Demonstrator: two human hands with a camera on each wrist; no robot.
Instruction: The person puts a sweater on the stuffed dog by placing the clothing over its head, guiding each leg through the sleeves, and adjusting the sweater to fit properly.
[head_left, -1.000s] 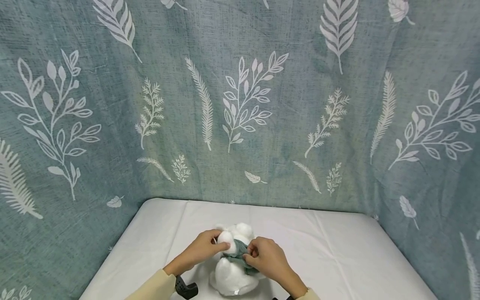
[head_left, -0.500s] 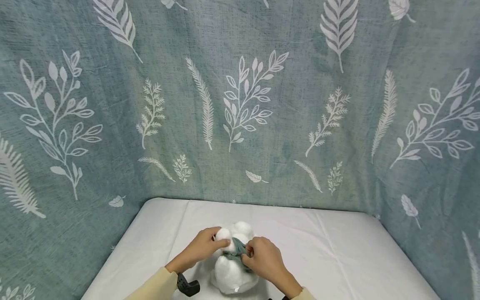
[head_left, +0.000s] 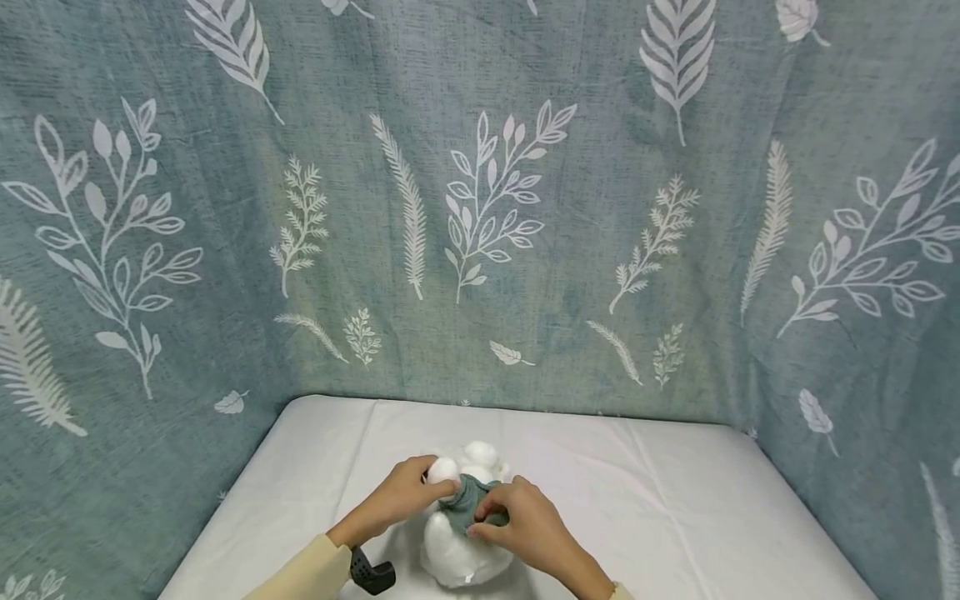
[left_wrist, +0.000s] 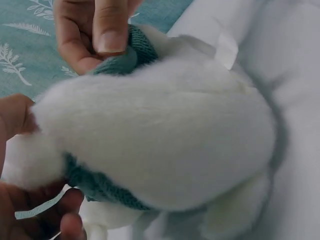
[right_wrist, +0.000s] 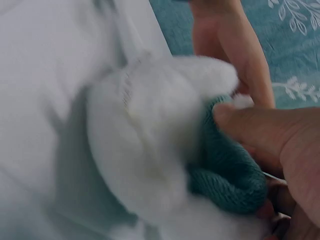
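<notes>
A fluffy white plush toy point(head_left: 461, 560) lies on the white table, wearing a teal knitted garment point(head_left: 461, 505). At its upper left, my left hand point(head_left: 405, 493) grips a rounded white part, with the thumb lying across it. On the other side my right hand point(head_left: 521, 523) pinches the knit between thumb and fingers. Seen from the left wrist, the toy's furry body point(left_wrist: 165, 135) fills the middle, with a small white tag point(left_wrist: 226, 50) sticking out. The right wrist view has the knit point(right_wrist: 230, 175) bunched into a fold under my right thumb point(right_wrist: 240, 122). The toy's face is hidden.
The table point(head_left: 675, 483) is covered with a creased white cloth. Blue-green curtains point(head_left: 525, 275) with white leaf prints stand behind it and along both sides. A black device point(head_left: 372, 575) is strapped at my left wrist.
My right hand has drawn the knit downward and to the left, so more of it shows over the toy. The toy has shifted slightly left, with my left hand still gripping it.
</notes>
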